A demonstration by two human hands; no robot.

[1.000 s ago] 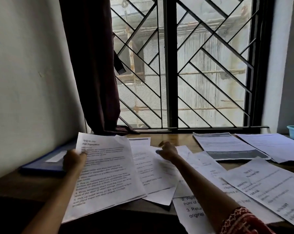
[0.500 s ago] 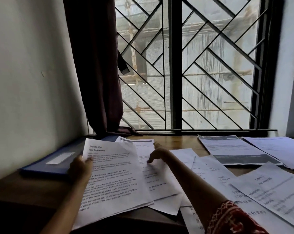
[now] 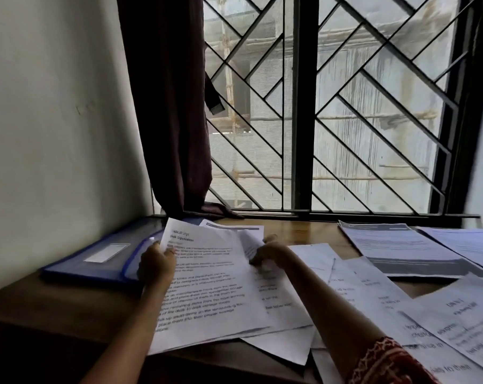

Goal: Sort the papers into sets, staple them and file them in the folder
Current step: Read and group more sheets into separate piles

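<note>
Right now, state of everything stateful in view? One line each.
left hand: gripping the left edge of the top sheet
right hand: fingers curled on the sheets beside it
top sheet: printed side up, far end lifted
blue folder: closed, flat by the wall
loose papers: spread, overlapping, unsorted
curtain: drawn aside to the left

Two bare forearms in view, no watch/rings/bracelets seen. Left hand (image 3: 155, 263) and arm uncovered right down to the bottom edge of the frame. Right hand (image 3: 272, 252) also bare; upper right arm has a sleeve (image 3: 384, 364), dark red fabric w/ lighter red patterned band along the hem, approx zigzag/dot motif.
</note>
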